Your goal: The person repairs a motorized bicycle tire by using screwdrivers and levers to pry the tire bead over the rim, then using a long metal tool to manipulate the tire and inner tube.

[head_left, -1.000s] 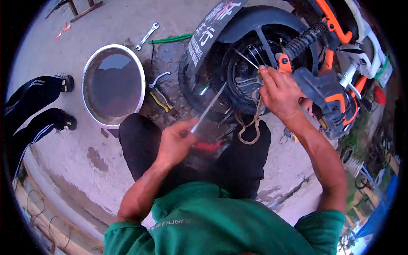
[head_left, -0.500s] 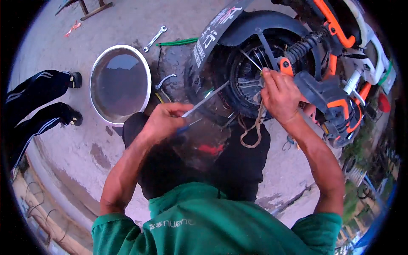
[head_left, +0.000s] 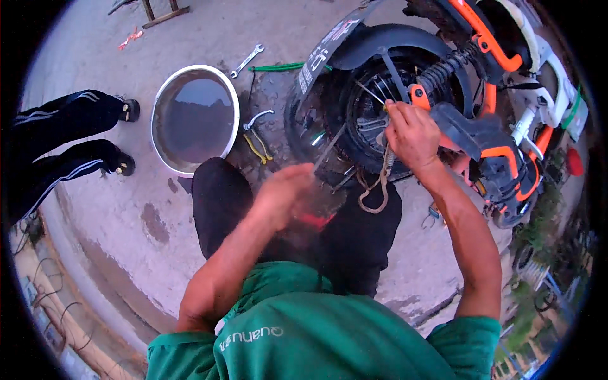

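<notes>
A thin metal shaft with a yellow end, which looks like a screwdriver (head_left: pixel 370 92), is in my right hand (head_left: pixel 415 136). Closed fingers grip its yellow end, and the shaft points up and left over the rear wheel (head_left: pixel 341 117) of a scooter with an orange and white frame (head_left: pixel 486 47). My left hand (head_left: pixel 284 193), blurred by motion, is closed around the lower end of a long grey metal bar (head_left: pixel 330 149). The bar's far end reaches the tyre's near left side. A looped cord (head_left: pixel 381 193) hangs below my right hand.
Left of the wheel stands a round metal basin of murky water (head_left: pixel 237 114). Beside it lie a wrench (head_left: pixel 247 61), a green strap (head_left: pixel 277 66), a silver curved piece (head_left: pixel 258 118) and yellow-handled pliers (head_left: pixel 258 149). Another person's legs (head_left: pixel 76 107) are at the far left.
My left hand has moved right and slightly down with the bar, uncovering the yellow-handled pliers. My right hand stays at the wheel. The view has shifted slightly, and the basin appears further right.
</notes>
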A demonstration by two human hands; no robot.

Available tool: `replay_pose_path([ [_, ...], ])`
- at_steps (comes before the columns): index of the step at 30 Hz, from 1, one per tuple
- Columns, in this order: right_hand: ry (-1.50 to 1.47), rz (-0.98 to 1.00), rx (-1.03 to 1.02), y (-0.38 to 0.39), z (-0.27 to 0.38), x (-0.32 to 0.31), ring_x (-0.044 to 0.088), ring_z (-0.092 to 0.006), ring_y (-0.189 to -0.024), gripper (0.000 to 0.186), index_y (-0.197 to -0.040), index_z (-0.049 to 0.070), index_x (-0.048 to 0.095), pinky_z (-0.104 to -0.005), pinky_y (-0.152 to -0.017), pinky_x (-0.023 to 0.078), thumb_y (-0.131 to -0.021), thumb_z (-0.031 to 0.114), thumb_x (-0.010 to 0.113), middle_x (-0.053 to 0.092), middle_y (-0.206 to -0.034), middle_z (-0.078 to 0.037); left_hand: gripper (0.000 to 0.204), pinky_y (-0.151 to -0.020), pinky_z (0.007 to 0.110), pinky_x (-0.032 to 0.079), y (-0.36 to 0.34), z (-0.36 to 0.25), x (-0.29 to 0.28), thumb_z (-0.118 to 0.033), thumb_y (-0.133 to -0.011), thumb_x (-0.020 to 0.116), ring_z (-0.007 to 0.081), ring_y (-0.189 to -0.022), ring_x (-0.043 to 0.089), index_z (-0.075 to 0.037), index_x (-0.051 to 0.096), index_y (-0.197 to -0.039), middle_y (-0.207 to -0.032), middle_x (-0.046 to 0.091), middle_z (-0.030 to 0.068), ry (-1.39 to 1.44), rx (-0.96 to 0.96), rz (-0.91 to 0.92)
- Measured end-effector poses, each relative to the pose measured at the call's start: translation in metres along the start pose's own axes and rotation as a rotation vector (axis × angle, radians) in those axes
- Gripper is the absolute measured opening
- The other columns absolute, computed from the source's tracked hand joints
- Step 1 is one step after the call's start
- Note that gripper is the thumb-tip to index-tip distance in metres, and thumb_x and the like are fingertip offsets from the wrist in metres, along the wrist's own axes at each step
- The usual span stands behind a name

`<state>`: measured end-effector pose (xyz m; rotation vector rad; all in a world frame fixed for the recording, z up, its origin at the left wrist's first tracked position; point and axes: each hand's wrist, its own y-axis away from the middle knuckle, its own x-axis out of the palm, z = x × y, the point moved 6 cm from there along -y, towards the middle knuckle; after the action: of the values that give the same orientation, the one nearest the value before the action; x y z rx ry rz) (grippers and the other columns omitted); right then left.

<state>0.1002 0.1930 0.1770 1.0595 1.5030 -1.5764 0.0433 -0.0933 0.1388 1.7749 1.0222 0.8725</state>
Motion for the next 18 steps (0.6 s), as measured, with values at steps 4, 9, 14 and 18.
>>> replay_pose_path([
  [4,-0.009,0.013,-0.009,-0.002,0.002,0.0,0.066,-0.0208,-0.085,0.042,-0.118,0.011,0.071,-0.0351,-0.072,0.056,-0.076,0.014,0.071,0.068,-0.103,-0.002,0.041,-0.04,0.022,0.029,-0.016,-0.017,-0.02,-0.005,-0.096,0.062,0.01,-0.05,0.046,-0.008,0.062,-0.137,-0.08,0.06,0.0031,0.009,-0.072,0.116],
  [9,-0.018,0.031,-0.006,0.0,0.001,0.001,0.066,-0.0199,-0.084,0.045,-0.121,0.01,0.069,-0.0345,-0.071,0.055,-0.076,0.015,0.071,0.065,-0.1,-0.002,0.038,-0.036,0.022,0.031,-0.033,-0.043,-0.039,-0.001,-0.094,0.061,0.0096,-0.045,0.049,-0.004,0.068,-0.131,-0.079,0.064,0.0034,-0.147,-0.05,0.2],
  [14,0.012,0.038,0.005,-0.001,0.005,0.001,0.065,-0.0197,-0.084,0.045,-0.121,0.009,0.068,-0.0344,-0.07,0.055,-0.077,0.017,0.071,0.063,-0.1,-0.002,0.037,-0.037,0.022,0.031,-0.025,-0.055,-0.031,0.0,-0.094,0.062,0.01,-0.046,0.048,-0.002,0.066,-0.131,-0.077,0.062,0.0041,-0.144,-0.071,0.193],
  [18,0.011,0.049,0.011,0.003,-0.001,-0.003,0.065,-0.0209,-0.087,0.045,-0.122,0.011,0.068,-0.0361,-0.071,0.055,-0.078,0.018,0.071,0.064,-0.103,-0.001,0.023,-0.041,0.026,0.029,0.003,-0.024,0.02,-0.014,-0.099,0.064,0.0112,-0.055,0.047,-0.006,0.064,-0.12,-0.081,0.061,0.0028,0.034,-0.051,0.036],
])
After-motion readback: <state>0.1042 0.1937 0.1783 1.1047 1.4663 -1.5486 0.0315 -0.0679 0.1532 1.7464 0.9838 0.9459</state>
